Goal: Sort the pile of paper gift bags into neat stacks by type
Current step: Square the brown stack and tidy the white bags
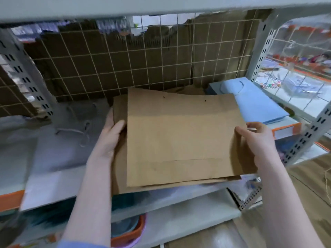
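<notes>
A stack of flat brown kraft paper bags (179, 138) lies on the middle of the shelf, its front edge hanging over the shelf lip. My left hand (111, 136) grips the stack's left edge, thumb on top. My right hand (254, 140) grips the right edge, thumb over the top bag. To the left lies a pile of grey paper bags (59, 144) with cord handles. Behind and to the right sits a stack of light blue bags (254, 104). The top brown bag shows two small punched holes near its far edge.
A wire grid backed by torn cardboard (125, 65) closes the shelf's rear. Perforated metal uprights (304, 133) stand at the right and left. An orange-trimmed shelf edge (284, 129) runs along the front. A lower shelf holds an orange-rimmed container (132, 231). Wooden floor shows at right.
</notes>
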`<state>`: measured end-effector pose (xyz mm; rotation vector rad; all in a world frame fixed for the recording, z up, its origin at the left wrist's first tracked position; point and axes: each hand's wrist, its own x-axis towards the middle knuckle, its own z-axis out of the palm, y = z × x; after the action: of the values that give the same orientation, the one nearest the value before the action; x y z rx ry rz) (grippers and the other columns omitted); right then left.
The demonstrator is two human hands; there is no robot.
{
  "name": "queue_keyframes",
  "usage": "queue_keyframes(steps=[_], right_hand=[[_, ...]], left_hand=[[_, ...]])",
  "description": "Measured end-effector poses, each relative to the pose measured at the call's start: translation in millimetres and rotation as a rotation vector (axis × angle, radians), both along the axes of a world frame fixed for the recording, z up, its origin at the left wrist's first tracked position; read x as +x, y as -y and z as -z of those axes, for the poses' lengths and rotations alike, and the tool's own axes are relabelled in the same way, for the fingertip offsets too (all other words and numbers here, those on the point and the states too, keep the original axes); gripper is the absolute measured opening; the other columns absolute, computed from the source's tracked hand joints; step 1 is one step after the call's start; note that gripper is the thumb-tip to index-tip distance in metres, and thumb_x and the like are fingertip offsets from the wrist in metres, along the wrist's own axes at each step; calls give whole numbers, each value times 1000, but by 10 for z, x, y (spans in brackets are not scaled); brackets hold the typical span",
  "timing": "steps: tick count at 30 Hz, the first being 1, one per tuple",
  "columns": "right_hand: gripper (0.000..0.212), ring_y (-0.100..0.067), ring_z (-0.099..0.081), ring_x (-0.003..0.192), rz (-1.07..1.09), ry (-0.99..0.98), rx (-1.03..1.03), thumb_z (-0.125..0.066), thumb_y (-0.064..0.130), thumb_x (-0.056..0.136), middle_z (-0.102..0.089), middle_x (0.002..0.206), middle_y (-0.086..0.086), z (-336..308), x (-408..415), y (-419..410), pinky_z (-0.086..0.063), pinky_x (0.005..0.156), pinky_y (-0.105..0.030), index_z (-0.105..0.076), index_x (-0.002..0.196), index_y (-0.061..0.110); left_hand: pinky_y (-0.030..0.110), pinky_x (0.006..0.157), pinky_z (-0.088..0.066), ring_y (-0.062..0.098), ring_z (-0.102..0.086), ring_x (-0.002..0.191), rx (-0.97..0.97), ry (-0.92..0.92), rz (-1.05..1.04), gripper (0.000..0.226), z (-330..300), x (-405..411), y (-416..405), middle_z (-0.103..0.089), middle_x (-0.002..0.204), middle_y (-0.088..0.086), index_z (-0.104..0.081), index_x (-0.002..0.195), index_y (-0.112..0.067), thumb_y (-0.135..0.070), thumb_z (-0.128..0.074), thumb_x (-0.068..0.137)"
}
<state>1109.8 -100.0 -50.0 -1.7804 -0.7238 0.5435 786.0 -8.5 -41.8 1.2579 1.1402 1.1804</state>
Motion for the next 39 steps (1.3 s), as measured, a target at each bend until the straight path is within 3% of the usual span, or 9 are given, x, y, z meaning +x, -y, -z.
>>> queue_keyframes(steps=[3,7,11,18,23,29,32,36,39], right_hand=[[32,-22,-54,86,-13,44,-14,-67,18,82,-62,100,-11,-5,426,-253,-38,75,-28,-59,111,8],[36,-25,-56,97,-69,79,-26,-66,19,83,-59,102,-8,-12,773,-554,-41,82,-31,-57,116,9],[36,-30,-57,105,-121,112,-29,-66,18,83,-63,113,-15,22,894,-840,-41,85,-33,-58,116,5],[40,-32,-54,109,-145,137,-51,-64,22,84,-60,118,-16,124,864,-1226,-42,90,-37,-55,119,5],[38,-31,-52,114,-159,171,-101,-61,21,87,-59,122,-14,180,809,-1440,-38,91,-34,-53,121,4],[38,-32,-52,114,-166,192,-115,-60,21,88,-59,120,-16,290,742,-1578,-38,89,-34,-53,120,1],[36,-32,-52,111,-186,202,-119,-59,21,89,-59,116,-16,298,685,-1626,-34,80,-29,-53,118,0],[34,-31,-52,108,-246,209,-133,-57,22,91,-58,114,-16,323,596,-1664,-31,77,-26,-52,116,0],[38,-31,-51,111,-285,201,-149,-56,23,91,-56,119,-16,313,583,-1691,-32,80,-27,-50,122,1]], left_hand=[[56,105,-37,31,-50,122,-19,22,-36,75,87,361,-104,-49,137,9,-32,142,-37,-42,-64,74],[61,99,-39,36,-52,119,-79,91,-72,80,150,641,-186,-52,134,9,-39,136,-46,-51,-76,65],[44,92,-46,24,-57,110,-77,151,-182,76,119,821,-264,-56,124,3,-32,142,-34,-35,-69,77],[52,99,-42,29,-55,117,-125,118,-243,84,127,776,-568,-58,128,5,-41,138,-38,-44,-78,62],[47,104,-38,18,-55,112,-24,-83,-292,32,163,859,-762,-61,112,-9,-51,119,-38,-32,-59,89],[28,87,-44,12,-55,104,73,-243,-358,39,237,947,-958,-56,121,0,-48,130,-21,-25,-55,92],[40,105,-37,25,-44,127,56,-436,-416,54,302,955,-1065,-45,141,9,-38,142,-15,-25,-56,92],[48,113,-20,37,-29,135,31,-891,-500,54,316,991,-1127,-36,146,15,-37,142,-16,-32,-52,93],[51,111,-23,41,-25,136,-101,-888,-535,69,374,904,-1099,-28,150,16,-28,146,-20,-48,-53,88]])
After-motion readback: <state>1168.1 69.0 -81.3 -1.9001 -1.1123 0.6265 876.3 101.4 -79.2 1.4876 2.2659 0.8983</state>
